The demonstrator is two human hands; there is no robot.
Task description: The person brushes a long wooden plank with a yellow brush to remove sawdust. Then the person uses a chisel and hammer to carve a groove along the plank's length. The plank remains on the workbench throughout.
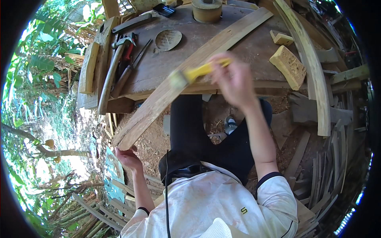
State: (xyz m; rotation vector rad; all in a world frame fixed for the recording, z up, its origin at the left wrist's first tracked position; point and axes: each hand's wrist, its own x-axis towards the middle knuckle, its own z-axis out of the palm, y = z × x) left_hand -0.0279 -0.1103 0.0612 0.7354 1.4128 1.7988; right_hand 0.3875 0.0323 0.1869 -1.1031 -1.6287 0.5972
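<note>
The workbench (pixel 158 67) lies ahead of the left hand (pixel 129 158). Over its edge goes the long plank (pixel 152 104), its axis running forward and rightward from the left fingers, which hold its near end. The right hand (pixel 235 81) is nearer to the plank's middle; its fingers are closed on the yellow brush (pixel 195 73). Leftward from them, the blurred bristles (pixel 177 80) are over the plank; whether they touch, I cannot tell.

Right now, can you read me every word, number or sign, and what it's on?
White shirt: one small yellow-and-dark mark on the front; I won't copy it out.
Yellow-handled brush: too blurred to read any lettering.
Rough wooden block: surface marks, none readable as words.
</note>
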